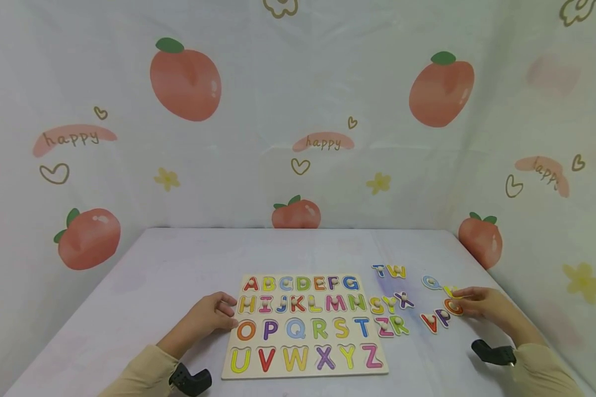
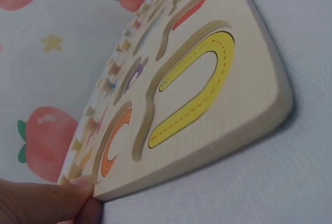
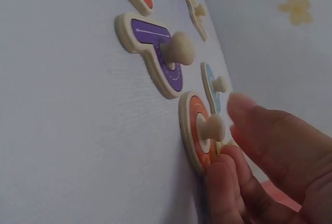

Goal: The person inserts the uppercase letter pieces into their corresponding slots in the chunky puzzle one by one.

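A wooden alphabet board (image 1: pixel 305 370) lies flat; knobbed letters fill its top two rows, and printed recesses show in the lower two. Against its left edge rests my left hand (image 1: pixel 208 320), the thumb (image 2: pixel 82 181) at the rim beside the orange O recess. My right hand (image 1: pixel 487 310) is over the loose letters at the right. Its thumb and fingers are spread around the knob of an orange O piece (image 3: pixel 194 112), with a gap between thumb and knob; the fingertips are right at the O's edge. A yellow letter piece (image 1: pixel 449 290) sits partly hidden behind these fingers.
Near the right hand lie a purple P (image 1: pixel 442 317), a red V (image 1: pixel 429 323) and a blue Q (image 1: pixel 431 282). Several more loose letters, including an X (image 1: pixel 404 300) and an R (image 1: pixel 399 325), lie beside the board's right edge. A printed cloth wall (image 1: pixel 248 182) stands behind.
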`<state>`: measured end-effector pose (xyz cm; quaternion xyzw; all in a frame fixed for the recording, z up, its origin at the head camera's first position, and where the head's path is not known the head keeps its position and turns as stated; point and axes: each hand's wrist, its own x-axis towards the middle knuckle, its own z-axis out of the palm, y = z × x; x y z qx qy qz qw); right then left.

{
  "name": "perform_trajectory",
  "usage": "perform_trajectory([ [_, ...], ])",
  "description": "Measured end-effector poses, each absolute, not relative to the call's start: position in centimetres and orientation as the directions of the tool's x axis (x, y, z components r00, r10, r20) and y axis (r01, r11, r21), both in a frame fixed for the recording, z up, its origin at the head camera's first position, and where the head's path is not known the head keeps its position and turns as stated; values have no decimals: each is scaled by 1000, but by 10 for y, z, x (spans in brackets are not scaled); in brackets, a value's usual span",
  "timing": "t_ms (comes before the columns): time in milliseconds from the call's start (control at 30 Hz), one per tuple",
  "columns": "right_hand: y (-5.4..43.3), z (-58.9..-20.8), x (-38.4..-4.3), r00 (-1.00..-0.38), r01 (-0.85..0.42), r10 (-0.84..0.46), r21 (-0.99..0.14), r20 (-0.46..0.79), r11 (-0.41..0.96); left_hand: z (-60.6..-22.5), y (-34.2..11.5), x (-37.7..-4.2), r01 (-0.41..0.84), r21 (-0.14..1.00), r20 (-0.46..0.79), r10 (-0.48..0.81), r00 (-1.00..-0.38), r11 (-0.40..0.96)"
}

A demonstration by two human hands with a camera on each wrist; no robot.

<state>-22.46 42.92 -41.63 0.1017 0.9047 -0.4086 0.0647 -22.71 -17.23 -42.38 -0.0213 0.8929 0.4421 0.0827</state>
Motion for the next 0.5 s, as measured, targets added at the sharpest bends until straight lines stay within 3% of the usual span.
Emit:
perform_trajectory([
  [233, 426, -416, -222, -979, 187, 85, -643, -187, 743, -424, -173, -227, -108, 785, -162, 34, -986, 610],
  [500, 422, -410, -219, -973, 219, 114, -653, -200, 725, -424, -172, -228, -99, 788, -155, 41, -987, 608],
])
